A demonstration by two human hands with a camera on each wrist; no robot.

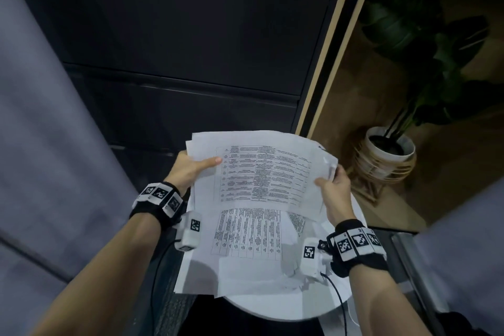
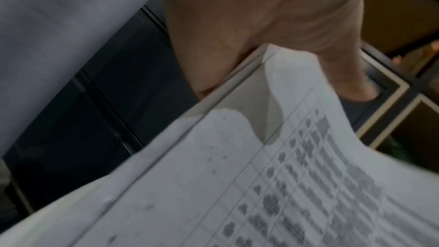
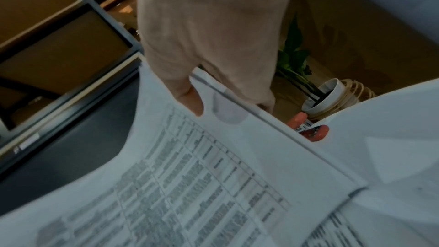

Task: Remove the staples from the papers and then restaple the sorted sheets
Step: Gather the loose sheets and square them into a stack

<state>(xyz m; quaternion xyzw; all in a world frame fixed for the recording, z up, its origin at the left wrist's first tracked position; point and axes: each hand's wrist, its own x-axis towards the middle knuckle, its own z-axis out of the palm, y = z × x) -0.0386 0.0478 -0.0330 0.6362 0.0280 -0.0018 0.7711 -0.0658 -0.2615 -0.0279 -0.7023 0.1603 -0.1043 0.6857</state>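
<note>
Two hands hold a sheaf of printed sheets above a round white table.

More loose sheets [image 1: 245, 253] cover the table [image 1: 272, 311] nearest. Above, the left hand [image 1: 188, 169] and right hand [image 1: 334, 188] each pinch an edge of the sheaf [image 1: 261, 172], sheet count unclear. An orange stapler [image 3: 311, 131] peeks out, mostly hidden. One potted plant [image 1: 390, 144] stands beyond.

- Held sheaf of papers [image 1: 261, 172], printed with tables, raised mid-frame, sheets fanned unevenly.
- More printed sheets [image 1: 245, 253] flat below.
- Red stapler [image 3: 311, 131] at right, partly hidden.
</note>
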